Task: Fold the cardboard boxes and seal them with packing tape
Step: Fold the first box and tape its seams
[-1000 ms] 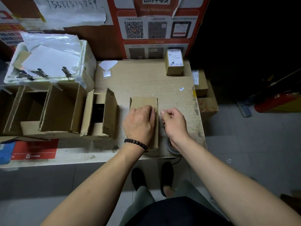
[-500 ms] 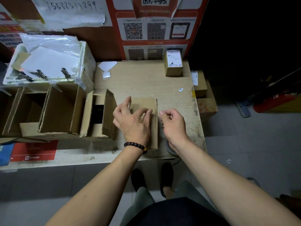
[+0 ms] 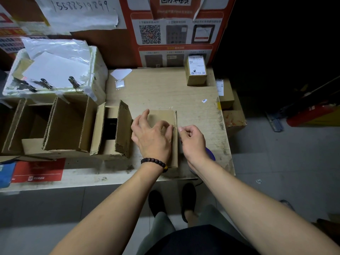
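A small closed cardboard box (image 3: 163, 116) lies on the wooden table (image 3: 165, 91) near its front edge. My left hand (image 3: 152, 137) rests on top of it, fingers spread and bent, fingertips pressing on the lid. My right hand (image 3: 193, 140) is curled at the box's right edge, thumb and forefinger pinching what looks like clear packing tape along that edge. A blue-rimmed tape roll (image 3: 211, 154) lies under my right wrist, mostly hidden.
Two open cardboard boxes (image 3: 117, 129) (image 3: 64, 126) stand left of the closed one. A white foam box (image 3: 99, 70) with papers and clips sits at the back left. A labelled sealed box (image 3: 196, 72) stands at the back right. More cartons (image 3: 233, 120) sit beyond the table's right edge.
My left hand went from lying flat on the box to a spread, bent-finger press reaching towards the lid's left side. My right hand has stayed at the right edge.
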